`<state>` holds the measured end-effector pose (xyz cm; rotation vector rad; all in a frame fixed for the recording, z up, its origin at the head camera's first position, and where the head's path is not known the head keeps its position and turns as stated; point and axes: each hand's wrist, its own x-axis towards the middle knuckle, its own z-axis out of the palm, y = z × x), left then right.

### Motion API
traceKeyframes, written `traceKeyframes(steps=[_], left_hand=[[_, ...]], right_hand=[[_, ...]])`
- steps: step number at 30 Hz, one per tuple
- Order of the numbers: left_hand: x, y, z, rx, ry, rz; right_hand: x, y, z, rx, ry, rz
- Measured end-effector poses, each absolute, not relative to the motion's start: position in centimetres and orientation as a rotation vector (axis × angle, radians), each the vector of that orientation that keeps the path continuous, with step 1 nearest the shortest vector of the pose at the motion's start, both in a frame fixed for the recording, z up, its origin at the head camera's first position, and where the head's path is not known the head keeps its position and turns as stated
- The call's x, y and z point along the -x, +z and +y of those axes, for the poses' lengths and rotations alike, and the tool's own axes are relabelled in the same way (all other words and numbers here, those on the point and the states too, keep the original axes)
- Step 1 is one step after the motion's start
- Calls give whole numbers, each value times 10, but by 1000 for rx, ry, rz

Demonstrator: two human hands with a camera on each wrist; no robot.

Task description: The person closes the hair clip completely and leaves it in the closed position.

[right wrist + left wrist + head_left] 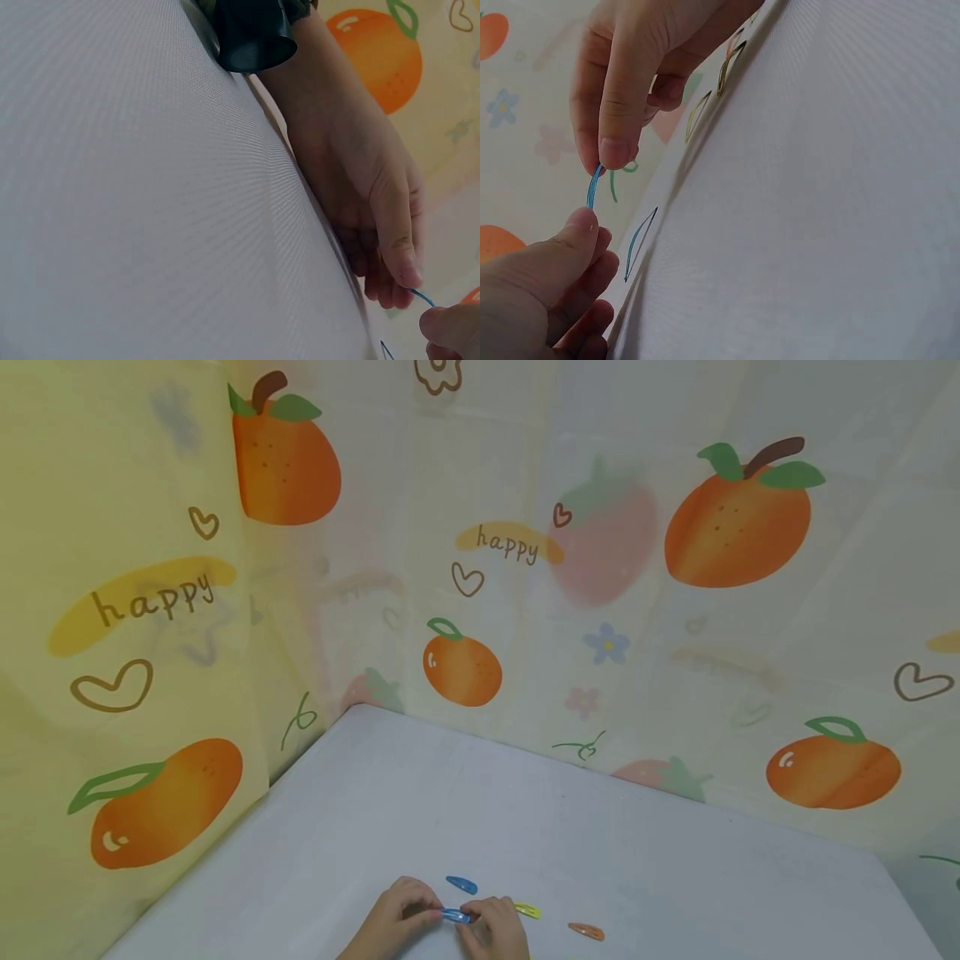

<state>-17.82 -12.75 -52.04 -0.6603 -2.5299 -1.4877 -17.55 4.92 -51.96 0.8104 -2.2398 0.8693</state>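
Note:
A blue snap hair clip (455,915) is pinched at its two ends, stretched between my two hands. My left hand (401,917) holds one end with thumb and fingertips; my right hand (495,928) pinches the other. Close up in the left wrist view, only a short middle piece of the clip (592,189) shows between the fingertips. A second blue hair clip (462,884) lies on the white table just beyond the hands. Next to the right hand rests a yellow hair clip (528,910), and farther right an orange one (587,931).
The white tabletop (525,810) runs back to a corner of pale curtains (510,460) printed with oranges. A yellowish curtain (150,693) borders the left side. On the left wrist sits a dark camera mount (255,37).

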Motion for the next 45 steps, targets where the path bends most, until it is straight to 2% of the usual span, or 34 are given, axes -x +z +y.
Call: traceKeyframes(steps=[9, 35, 45], left_hand=[[183, -523, -128, 902, -1109, -2253], [182, -520, -128, 921, -1025, -2235], [183, -525, -130, 865, -1004, -2393]], right_hand=[[180, -523, 50, -909, 904, -2137], [188, -541, 52, -966, 899, -2179], [180, -533, 52, -865, 944, -2435]])
